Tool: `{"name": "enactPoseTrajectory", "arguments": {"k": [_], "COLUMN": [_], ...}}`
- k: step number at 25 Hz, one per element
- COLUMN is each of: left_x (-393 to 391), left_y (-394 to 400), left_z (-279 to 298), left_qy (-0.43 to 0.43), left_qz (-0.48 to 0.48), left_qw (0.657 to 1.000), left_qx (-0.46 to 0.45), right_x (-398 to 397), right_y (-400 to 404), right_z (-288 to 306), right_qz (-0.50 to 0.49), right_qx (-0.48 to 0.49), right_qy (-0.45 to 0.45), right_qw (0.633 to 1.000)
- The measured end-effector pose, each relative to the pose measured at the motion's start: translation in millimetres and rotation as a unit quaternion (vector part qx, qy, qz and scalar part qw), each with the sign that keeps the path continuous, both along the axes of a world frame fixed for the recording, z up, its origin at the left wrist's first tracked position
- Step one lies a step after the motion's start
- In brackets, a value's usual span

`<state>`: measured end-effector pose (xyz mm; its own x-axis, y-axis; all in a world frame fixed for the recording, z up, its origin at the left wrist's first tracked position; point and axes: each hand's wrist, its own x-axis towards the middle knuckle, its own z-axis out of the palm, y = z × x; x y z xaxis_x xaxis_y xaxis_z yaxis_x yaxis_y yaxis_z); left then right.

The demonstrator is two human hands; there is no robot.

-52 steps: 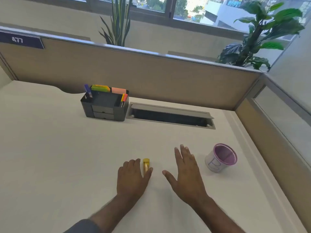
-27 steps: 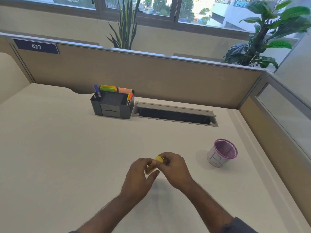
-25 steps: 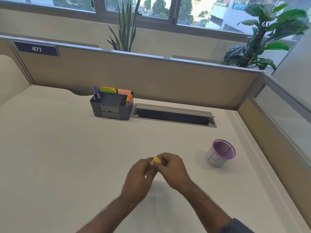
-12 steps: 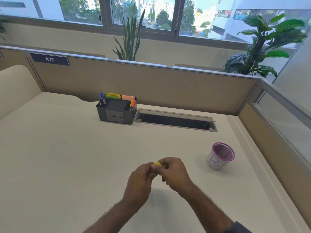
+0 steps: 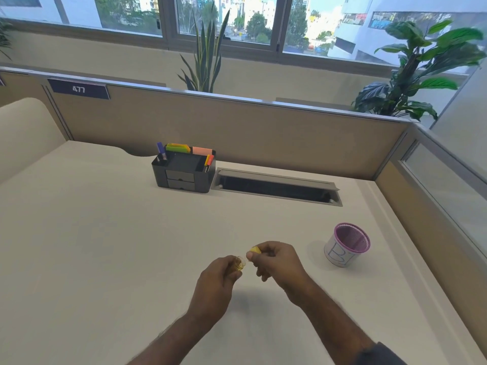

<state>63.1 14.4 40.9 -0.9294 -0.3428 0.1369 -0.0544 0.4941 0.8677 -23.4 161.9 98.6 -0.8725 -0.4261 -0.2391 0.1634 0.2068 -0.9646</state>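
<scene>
While the left hand (image 5: 218,276) grips the yellow tube (image 5: 239,264), the right hand (image 5: 275,262) pinches its cap (image 5: 255,250) just beside.

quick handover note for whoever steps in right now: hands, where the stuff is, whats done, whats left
Left hand: grips the amber tube, open end toward the other hand.
Right hand: pinches the yellow cap, a small gap from the tube.
Both are held above the desk. The purple mesh cup stands to the right, the black organiser at the back.
Done: cap is off the tube.
Left: probably use the tube, then recap it or set the parts down; where they go cannot be told.
</scene>
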Motion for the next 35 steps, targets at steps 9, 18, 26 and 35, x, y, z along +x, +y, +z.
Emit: {"name": "enactPoseTrajectory", "arguments": {"k": [9, 18, 26, 35], "left_x": [-4.8, -2.5, 2.6, -2.9], "left_y": [-14.3, -30.4, -38.3, -43.8], "left_z": [-12.4, -23.8, -28.0, -16.9], "left_qy": [-0.001, -0.019, -0.018, -0.008], "left_qz": [0.036, 0.064, 0.08, 0.07], "left_qw": [0.999, 0.997, 0.996, 0.996], "left_qx": [0.003, 0.031, 0.034, 0.059], "right_x": [2.9, 2.8, 2.4, 1.5], "right_y": [-2.9, -29.3, -54.3, -43.3], "right_z": [-61.6, -96.8, -111.8, -106.1], "right_qz": [-0.026, -0.013, 0.015, 0.014], "right_qx": [0.101, 0.231, 0.289, 0.257], "right_qy": [0.028, 0.195, 0.313, 0.266], "right_qw": [0.994, 0.953, 0.905, 0.929]}}
